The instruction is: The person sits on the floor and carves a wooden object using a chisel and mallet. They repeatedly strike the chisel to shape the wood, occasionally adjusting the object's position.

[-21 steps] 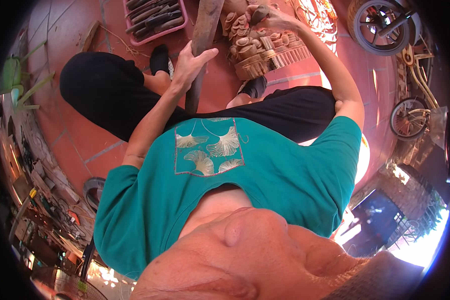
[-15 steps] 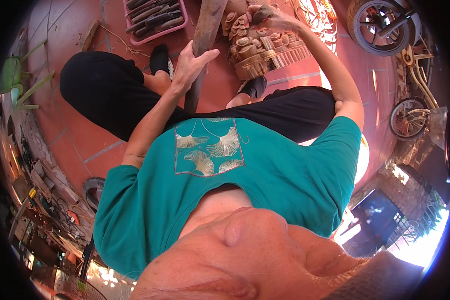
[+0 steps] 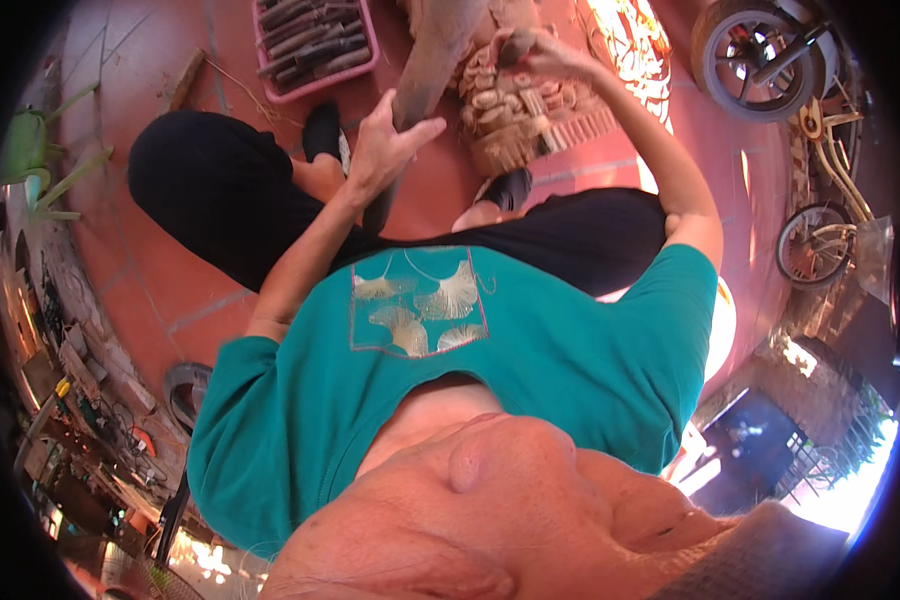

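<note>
My left hand [image 3: 383,150] wraps round a long brown wooden pole [image 3: 438,62], its thumb pointing out to the right. The pole slants from near my lap up past the top of the picture. A carved wooden block [image 3: 505,110] with layered rounded shapes and a ridged edge sits on the floor, right of the pole. Over its far right part, my right hand [image 3: 560,58] is closed on a small dark rounded thing [image 3: 516,47] whose kind I cannot make out. Whether that thing touches the carving is unclear.
A pink plastic basket [image 3: 375,55] of dark-handled tools stands at far left of the pole. My feet and crossed legs [image 3: 205,185] border the near side. A motorbike wheel [image 3: 755,60] and a small bicycle wheel [image 3: 818,243] stand right; a green chair [image 3: 35,150] stands left.
The pole leans further to the right at its far end, with my left hand still round it. My right hand stays over the carving, shifted slightly. The whole view has moved a little.
</note>
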A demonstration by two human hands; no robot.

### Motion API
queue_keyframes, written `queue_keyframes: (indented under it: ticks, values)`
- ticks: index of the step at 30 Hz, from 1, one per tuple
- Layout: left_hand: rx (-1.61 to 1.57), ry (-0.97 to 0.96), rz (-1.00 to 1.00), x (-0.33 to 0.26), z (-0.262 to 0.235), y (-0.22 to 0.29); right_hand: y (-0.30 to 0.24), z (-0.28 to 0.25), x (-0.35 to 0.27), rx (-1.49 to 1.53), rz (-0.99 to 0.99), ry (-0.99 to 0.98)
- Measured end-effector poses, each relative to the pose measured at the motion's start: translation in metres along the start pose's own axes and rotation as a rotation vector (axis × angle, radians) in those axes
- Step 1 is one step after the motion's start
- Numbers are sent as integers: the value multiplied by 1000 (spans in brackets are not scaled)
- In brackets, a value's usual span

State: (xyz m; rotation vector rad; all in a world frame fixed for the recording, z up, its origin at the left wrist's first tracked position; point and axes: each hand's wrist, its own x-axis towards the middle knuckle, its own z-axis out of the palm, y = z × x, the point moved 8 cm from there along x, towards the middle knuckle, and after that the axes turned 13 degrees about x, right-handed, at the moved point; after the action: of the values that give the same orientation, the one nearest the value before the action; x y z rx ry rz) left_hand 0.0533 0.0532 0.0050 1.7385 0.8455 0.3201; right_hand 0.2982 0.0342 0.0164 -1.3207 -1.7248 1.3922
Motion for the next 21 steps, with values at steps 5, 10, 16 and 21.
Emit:
queue_keyframes:
  ticks: [5,10,16,21]
  values:
    - [-60,44,119,-6,-1,18,10,6,4,-13,-9,23]
    - [141,-4,194,-3,4,24,36,4,7,-314,6,94]
    - [177,34,270,-12,4,28,23,11,10,-349,-89,105]
    - [218,83,280,-15,-1,41,20,15,8,-429,190,46]
